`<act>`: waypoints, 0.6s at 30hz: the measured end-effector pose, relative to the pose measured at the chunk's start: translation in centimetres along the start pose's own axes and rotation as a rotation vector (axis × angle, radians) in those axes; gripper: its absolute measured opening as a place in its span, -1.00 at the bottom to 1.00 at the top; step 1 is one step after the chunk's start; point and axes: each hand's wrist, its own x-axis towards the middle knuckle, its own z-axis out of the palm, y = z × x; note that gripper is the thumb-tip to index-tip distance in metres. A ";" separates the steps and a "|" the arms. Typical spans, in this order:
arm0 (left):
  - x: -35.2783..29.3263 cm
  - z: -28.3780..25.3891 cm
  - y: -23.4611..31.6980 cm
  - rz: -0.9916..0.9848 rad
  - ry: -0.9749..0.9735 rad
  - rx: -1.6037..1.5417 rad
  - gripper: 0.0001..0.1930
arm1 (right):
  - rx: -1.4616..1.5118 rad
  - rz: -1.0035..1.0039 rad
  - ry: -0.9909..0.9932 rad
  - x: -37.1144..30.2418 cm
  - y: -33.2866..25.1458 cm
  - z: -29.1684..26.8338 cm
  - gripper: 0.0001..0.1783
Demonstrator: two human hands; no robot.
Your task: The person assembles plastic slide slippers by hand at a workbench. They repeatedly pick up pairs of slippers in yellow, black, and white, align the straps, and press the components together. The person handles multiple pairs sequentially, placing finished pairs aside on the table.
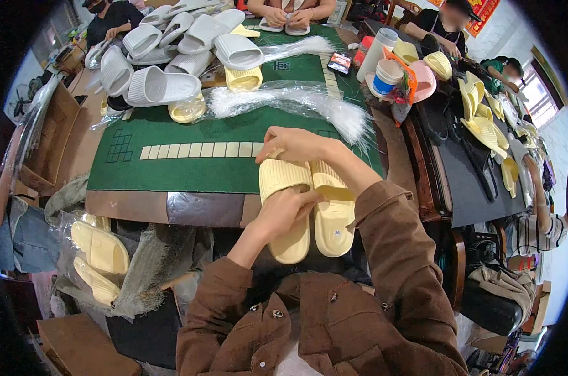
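Observation:
A pair of pale yellow slippers lies side by side at the table's near edge, toes pointing away from me. The left slipper (pixel 289 241) has my left hand (pixel 280 214) on it, with fingers in the opening under its strap; the fingertips are hidden. One finger of that hand stretches toward the right slipper (pixel 334 219), which has a small white sticker on its heel. My right hand (pixel 296 144) is bent over the left slipper's toe end, thumb and fingers closed together. Whatever they pinch is too small to make out.
Grey slippers (pixel 165 86) are heaped at the far left of the green mat (pixel 190 133). Bundles of thin white plastic strands (pixel 296 103) lie across it. A white cup (pixel 387 76) stands right. Bagged yellow slippers (pixel 102 250) sit lower left. Other people work around the tables.

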 end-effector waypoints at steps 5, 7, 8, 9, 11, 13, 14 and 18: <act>0.3 0.3 -0.3 0.030 0.023 -0.015 -0.76 | -0.006 -0.080 0.063 -0.1 0.8 0.1 -0.75; 0.2 0.5 -0.3 0.015 0.032 -0.024 -0.77 | 0.020 -0.092 0.122 -0.2 0.7 0.6 -0.81; 0.2 0.5 -0.4 0.004 0.029 -0.031 -0.77 | 0.033 -0.097 0.152 -0.3 0.7 0.8 -0.84; 0.2 0.5 -0.4 -0.001 0.023 -0.035 -0.77 | 0.054 -0.099 0.166 -0.3 1.0 0.8 -0.85; 0.2 0.4 -0.1 0.036 0.051 -0.015 -0.75 | 0.094 -0.101 0.195 -0.5 1.7 0.8 -0.86; 0.1 0.2 0.2 0.034 0.059 0.001 -0.74 | 0.140 -0.086 0.158 -0.5 2.0 0.8 -0.87; 0.1 0.2 0.3 0.018 0.053 0.004 -0.74 | 0.163 -0.079 0.140 -0.6 2.1 0.8 -0.88; 0.3 0.4 -0.3 -0.010 0.020 -0.040 -0.76 | -0.094 -0.064 0.065 -0.2 0.9 0.1 -0.86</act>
